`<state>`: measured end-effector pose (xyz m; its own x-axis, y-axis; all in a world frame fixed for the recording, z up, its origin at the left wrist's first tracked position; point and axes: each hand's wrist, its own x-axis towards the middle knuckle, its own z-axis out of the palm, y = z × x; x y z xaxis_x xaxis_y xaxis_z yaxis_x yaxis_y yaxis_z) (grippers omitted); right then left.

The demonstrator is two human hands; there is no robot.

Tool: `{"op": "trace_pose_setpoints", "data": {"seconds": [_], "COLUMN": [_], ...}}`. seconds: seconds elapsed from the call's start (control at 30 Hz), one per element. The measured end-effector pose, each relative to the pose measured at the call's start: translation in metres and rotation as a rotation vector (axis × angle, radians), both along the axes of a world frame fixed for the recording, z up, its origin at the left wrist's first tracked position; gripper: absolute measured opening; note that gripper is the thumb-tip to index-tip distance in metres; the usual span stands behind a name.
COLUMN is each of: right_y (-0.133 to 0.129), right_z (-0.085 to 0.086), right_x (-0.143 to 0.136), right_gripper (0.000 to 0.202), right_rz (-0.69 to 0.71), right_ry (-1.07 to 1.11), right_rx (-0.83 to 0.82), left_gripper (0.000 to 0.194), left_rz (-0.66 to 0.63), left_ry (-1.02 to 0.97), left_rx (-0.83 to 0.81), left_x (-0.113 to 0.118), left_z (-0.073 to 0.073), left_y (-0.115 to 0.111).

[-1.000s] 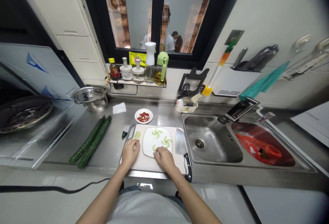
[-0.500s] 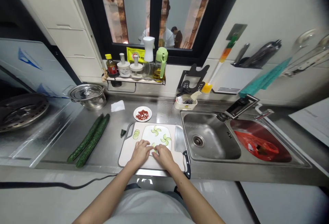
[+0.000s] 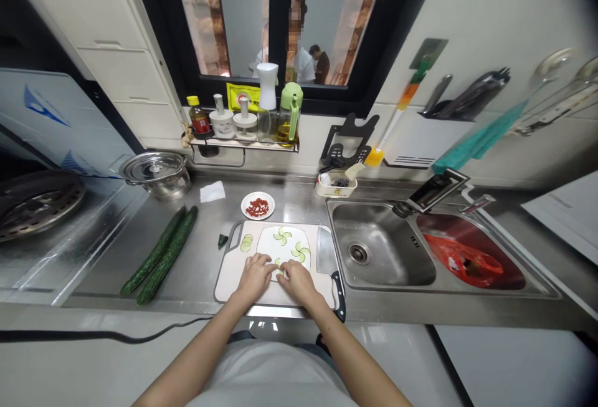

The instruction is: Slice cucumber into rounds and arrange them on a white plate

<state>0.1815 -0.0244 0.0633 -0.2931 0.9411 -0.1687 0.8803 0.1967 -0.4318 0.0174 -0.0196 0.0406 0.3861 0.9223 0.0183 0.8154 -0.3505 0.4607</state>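
Note:
On a pale cutting board [image 3: 228, 282] lies a white plate [image 3: 268, 246] with two pinwheels of cucumber slices, one at the top [image 3: 282, 236] and one at the right [image 3: 300, 252]. At the plate's near edge, my left hand [image 3: 255, 276] and my right hand [image 3: 295, 279] meet with bent fingers at a third group of slices [image 3: 279, 265], which they partly cover. Both hands' fingertips are closed on these slices. Loose cucumber slices [image 3: 246, 243] rest on the board's left. A knife [image 3: 326, 251] lies along its right side, handle toward me.
Two whole cucumbers [image 3: 170, 251] lie left of the board. Behind it stand a small dish of red pieces [image 3: 258, 206], a white paper [image 3: 212, 191] and a lidded pot [image 3: 161, 174]. A double sink [image 3: 383, 251] is at the right, below the faucet [image 3: 434, 192].
The view has shifted slightly. Both hands remain at the plate's near edge, with nearly the same finger positions.

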Motion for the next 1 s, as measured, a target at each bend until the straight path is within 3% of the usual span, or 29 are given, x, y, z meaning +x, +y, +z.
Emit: {"op": "trace_pose_setpoints", "data": {"seconds": [0.17,0.37,0.43,0.63,0.83,1.0], "right_y": [0.001,-0.002,-0.003,-0.004,-0.004,-0.007], "right_z": [0.002,0.008,0.008,0.005,0.005,0.005], "right_x": [0.004,0.011,0.013,0.015,0.017,0.019], "right_gripper": [0.026,0.023,0.023,0.025,0.027,0.028], "right_rz": [-0.080,-0.163,-0.162,-0.155,-0.163,-0.165], "right_ry": [0.099,0.173,0.194,0.227,0.234,0.235], "right_rx": [0.033,0.087,0.094,0.128,0.145,0.150], "left_gripper": [0.037,0.029,0.029,0.032,0.030,0.025], "left_rz": [0.106,0.668,0.770,0.746,0.746,0.755], "left_ry": [-0.100,-0.159,-0.115,0.014,0.108,0.042], "left_rx": [0.009,0.048,0.011,-0.057,-0.080,-0.080], "left_x": [-0.002,-0.031,-0.043,-0.051,-0.046,-0.046], "left_z": [0.001,0.001,0.004,0.012,0.001,-0.006], "left_y": [0.000,0.011,0.017,0.031,0.038,0.040]}}
